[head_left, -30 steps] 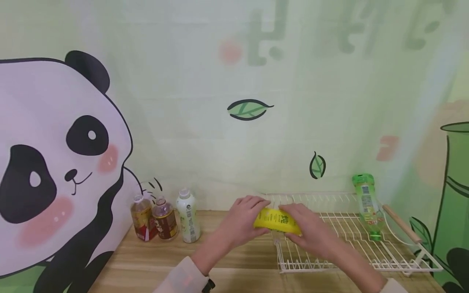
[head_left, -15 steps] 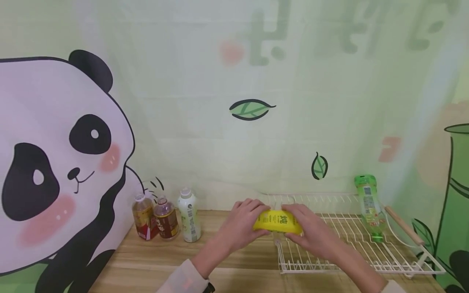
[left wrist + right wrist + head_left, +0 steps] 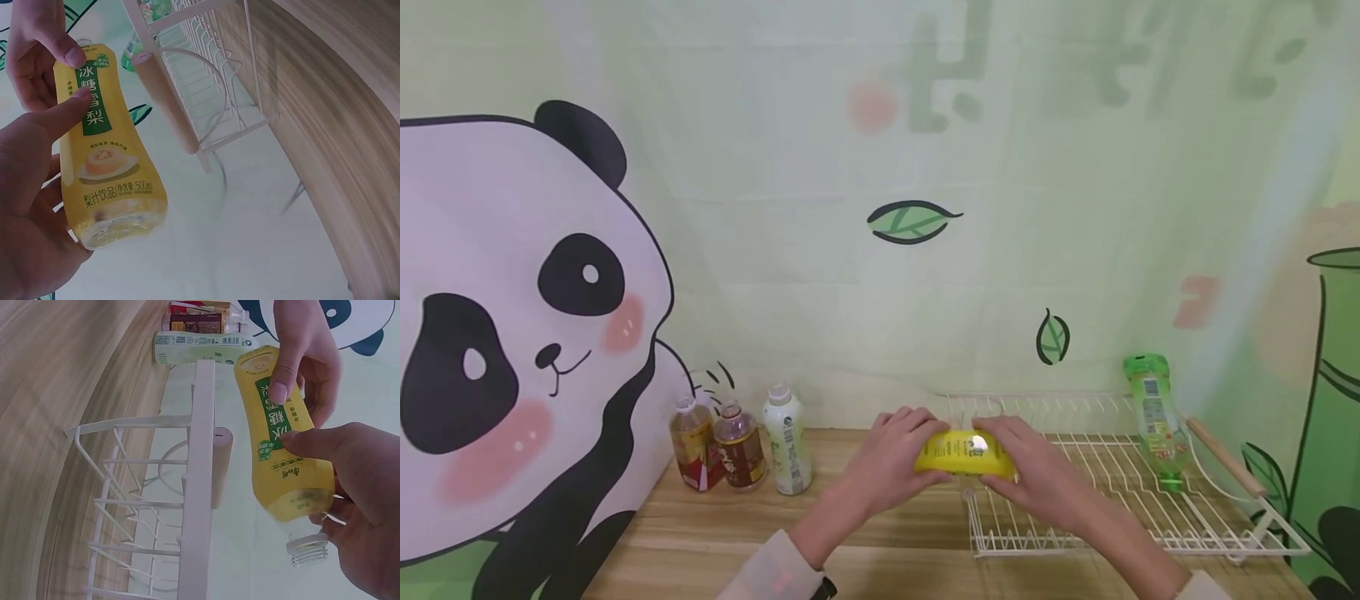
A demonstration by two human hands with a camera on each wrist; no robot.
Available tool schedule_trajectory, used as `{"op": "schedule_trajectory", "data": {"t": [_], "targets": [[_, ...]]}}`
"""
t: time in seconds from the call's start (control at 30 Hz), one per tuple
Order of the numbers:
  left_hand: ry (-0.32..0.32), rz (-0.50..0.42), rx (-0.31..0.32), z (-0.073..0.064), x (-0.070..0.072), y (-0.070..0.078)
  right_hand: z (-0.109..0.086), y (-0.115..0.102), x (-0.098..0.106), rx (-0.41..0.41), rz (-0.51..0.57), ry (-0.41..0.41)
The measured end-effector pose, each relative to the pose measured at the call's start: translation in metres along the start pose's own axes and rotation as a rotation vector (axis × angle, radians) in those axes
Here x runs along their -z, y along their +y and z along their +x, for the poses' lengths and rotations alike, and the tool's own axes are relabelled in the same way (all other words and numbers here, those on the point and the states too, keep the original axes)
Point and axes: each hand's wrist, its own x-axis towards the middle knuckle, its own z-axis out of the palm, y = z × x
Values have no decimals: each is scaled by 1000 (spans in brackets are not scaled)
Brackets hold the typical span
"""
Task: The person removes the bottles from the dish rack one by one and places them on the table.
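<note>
Both hands hold a yellow-labelled drink bottle [image 3: 962, 454] sideways in the air, in front of the rack's left end. My left hand [image 3: 895, 462] grips it toward its base, thumb over the label in the left wrist view. On the other end, my right hand [image 3: 1041, 475] grips it near the neck. The bare screw threads of the bottle neck [image 3: 307, 550] show in the right wrist view, with no cap on them. Clear plastic shows at the bottle base [image 3: 122, 228]. Some fingers are hidden behind the bottle.
A white wire rack [image 3: 1075, 508] with a wooden handle [image 3: 1225, 458] stands on the wooden table [image 3: 880, 542]. A green-labelled bottle [image 3: 1156, 421] leans upside down in it. At left stand a red-labelled bottle [image 3: 696, 450], a brown-labelled bottle [image 3: 741, 450] and a white bottle [image 3: 787, 446].
Both hands keep their grip and stay almost in place. The yellow-labelled bottle has turned slightly, with a bright glare now on its label. The rack and other bottles have not moved.
</note>
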Motion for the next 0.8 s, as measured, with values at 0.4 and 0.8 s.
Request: {"op": "schedule_trajectory", "data": {"t": [0.4,0.8], "targets": [[-13,-56,124,-14,-4,-20,0,4,11,18,-38,37],[237,-430,420,-52,-15,-62,-21,53,48,-164,65,90]]}}
